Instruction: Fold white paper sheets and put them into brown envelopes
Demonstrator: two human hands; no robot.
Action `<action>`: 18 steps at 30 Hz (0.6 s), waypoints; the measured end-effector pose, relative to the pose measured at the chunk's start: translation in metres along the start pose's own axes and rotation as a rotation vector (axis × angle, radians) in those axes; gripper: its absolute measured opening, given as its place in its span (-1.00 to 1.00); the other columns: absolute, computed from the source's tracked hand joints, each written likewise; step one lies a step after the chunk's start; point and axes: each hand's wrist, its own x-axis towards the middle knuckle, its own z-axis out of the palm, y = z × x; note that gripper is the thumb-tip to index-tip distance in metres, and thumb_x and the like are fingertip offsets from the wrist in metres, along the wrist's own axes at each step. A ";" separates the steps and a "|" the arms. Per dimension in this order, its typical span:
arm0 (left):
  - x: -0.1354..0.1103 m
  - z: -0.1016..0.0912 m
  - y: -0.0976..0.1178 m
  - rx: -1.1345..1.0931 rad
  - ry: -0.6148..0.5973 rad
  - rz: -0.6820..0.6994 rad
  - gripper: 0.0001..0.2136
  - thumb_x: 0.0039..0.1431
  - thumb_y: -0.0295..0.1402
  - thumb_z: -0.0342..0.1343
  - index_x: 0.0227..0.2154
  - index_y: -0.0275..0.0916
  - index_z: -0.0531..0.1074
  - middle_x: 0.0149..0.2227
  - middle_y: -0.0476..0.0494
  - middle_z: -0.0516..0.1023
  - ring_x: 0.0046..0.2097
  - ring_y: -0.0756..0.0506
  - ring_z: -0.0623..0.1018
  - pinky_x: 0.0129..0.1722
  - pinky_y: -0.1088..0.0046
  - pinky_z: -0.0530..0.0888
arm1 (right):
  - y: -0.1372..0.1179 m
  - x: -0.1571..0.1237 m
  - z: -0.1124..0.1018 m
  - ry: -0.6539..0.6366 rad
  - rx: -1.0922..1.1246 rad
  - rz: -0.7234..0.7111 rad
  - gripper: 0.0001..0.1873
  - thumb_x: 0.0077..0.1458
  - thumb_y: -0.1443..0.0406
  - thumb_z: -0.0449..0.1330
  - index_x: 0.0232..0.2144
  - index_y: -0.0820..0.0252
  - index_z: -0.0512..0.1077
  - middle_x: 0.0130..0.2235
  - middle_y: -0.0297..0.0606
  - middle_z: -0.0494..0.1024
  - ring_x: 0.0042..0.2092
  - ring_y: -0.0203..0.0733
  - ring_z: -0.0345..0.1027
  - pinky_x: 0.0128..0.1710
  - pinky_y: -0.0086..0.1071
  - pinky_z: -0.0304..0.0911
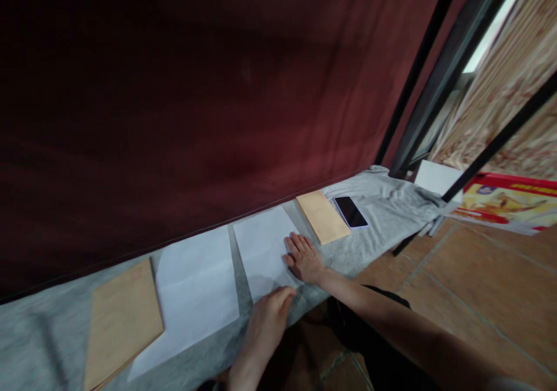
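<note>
A white sheet of paper [261,246] lies on a narrow, grey cloth-covered surface. My right hand [303,257] rests flat on its right side, fingers spread. At the sheet's near edge, my left hand [270,312] is closed, its fingers curled against the paper; the fingertips are partly hidden. To the left lies more white paper [198,286], with a faint crease across it. Its left side touches a tan envelope-like piece [124,315]. Another tan envelope-like piece [322,217] sits just beyond my right hand.
A phone [351,212] with a dark screen lies right of the tan piece. Grey cloth [391,202] bunches at the far end. Dark red fabric [243,118] rises behind. Black metal bars [413,83], a colourful box [509,202] and tiled floor [478,275] are on the right.
</note>
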 end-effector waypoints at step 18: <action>0.028 0.055 -0.055 0.423 0.259 -0.098 -0.38 0.37 -0.06 -0.23 0.35 -0.35 0.13 0.38 -0.34 0.19 0.41 -0.25 0.16 0.35 0.03 0.17 | -0.020 -0.040 0.002 0.035 0.065 -0.100 -0.41 0.39 0.15 0.01 0.35 0.29 0.16 0.39 -0.01 0.12 0.39 0.04 0.02 0.36 -0.03 -0.06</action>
